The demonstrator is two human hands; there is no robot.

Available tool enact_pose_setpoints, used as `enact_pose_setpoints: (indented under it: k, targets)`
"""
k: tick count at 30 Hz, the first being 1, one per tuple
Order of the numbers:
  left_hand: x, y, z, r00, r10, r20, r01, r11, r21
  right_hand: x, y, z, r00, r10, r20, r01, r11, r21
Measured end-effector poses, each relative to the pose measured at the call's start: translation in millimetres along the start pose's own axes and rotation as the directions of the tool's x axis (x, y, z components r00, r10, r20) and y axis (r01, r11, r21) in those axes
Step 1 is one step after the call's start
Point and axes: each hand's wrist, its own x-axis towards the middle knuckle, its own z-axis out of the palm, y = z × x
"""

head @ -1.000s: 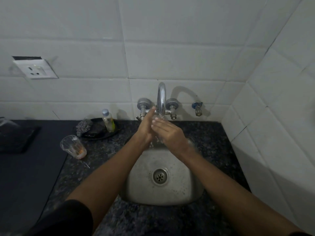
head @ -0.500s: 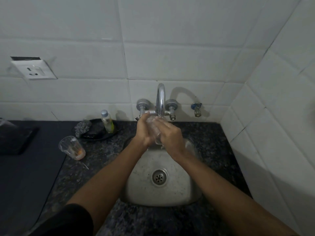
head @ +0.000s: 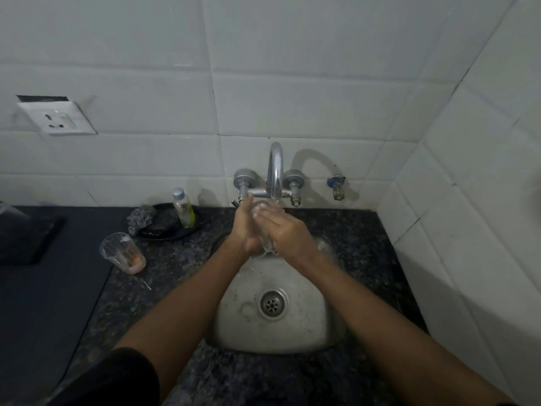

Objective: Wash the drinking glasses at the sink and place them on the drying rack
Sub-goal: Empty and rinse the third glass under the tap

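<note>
A clear drinking glass [head: 267, 244] is held between both palms over the steel sink [head: 307, 332], right under the curved tap [head: 276, 171]. My left hand [head: 244, 227] presses its left side, my right hand [head: 282, 230] wraps over its right side and top. Most of the glass is hidden by my fingers. A second glass [head: 123, 253], with an orange residue at its bottom, stands tilted on the dark granite counter [head: 175, 276] to the left of the sink. No drying rack is in view.
A black dish [head: 164, 232] behind the second glass holds a steel scrubber [head: 140, 218], a dark sponge and a small soap bottle [head: 183, 208]. A dark mat [head: 44, 288] covers the counter's left part. White tiled walls close the back and right; a socket [head: 57, 117] sits upper left.
My hands have shifted slightly around the glass under the tap, my right hand sliding over it. The glass on the counter has not moved.
</note>
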Motion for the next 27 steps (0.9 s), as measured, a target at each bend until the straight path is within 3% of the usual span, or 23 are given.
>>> enact_pose_setpoints:
  k: [2,4,5,7,9,10,11,14,17,19,22,27]
  targets:
    - [-5,3,7,0.998,-0.057,-0.008,0.058,0.996,0.074,-1,15,-2,0.981,-0.176,0.075,0.185,0.973,-0.136]
    - [-6,7,12,0.998,-0.062,-0.016,0.063,0.993,0.097,1,16,-5,0.972,-0.223,0.071,0.231,0.963,-0.138]
    - [-7,8,14,0.999,-0.039,-0.024,0.041,0.994,0.101,0,13,-4,0.982,-0.187,0.021,0.188,0.976,-0.107]
    - [-6,6,16,0.999,0.014,-0.043,-0.010,0.996,0.087,0,5,-1,0.994,0.020,-0.105,-0.018,1.000,0.020]
    - [-4,3,13,0.998,0.021,-0.057,-0.018,0.999,0.040,0,-1,1,0.969,0.222,-0.112,-0.206,0.969,0.138]
    - [-5,1,12,0.998,0.005,-0.065,-0.004,1.000,0.019,-1,-1,4,0.971,0.227,-0.080,-0.214,0.966,0.147]
    - [-5,0,10,0.998,-0.013,-0.064,0.014,1.000,0.013,-4,0,5,0.984,0.167,-0.055,-0.159,0.980,0.118]
    - [-6,2,9,0.995,-0.087,-0.056,0.093,0.990,0.107,-14,16,4,0.980,-0.196,0.014,0.196,0.974,-0.115]
    - [-6,3,11,0.995,-0.086,-0.053,0.093,0.984,0.150,-17,18,2,0.959,-0.282,-0.014,0.278,0.951,-0.137]
    - [-6,0,9,0.998,-0.051,-0.046,0.056,0.990,0.129,-18,9,4,0.984,-0.141,-0.105,0.136,0.989,-0.051]
    - [-9,-5,7,1.000,0.007,-0.023,-0.006,1.000,0.024,-11,-6,2,0.966,0.210,-0.150,-0.187,0.970,0.153]
    - [-13,-5,8,0.995,0.052,0.091,-0.047,0.998,-0.052,-10,-18,-6,0.922,0.379,-0.083,-0.352,0.906,0.234]
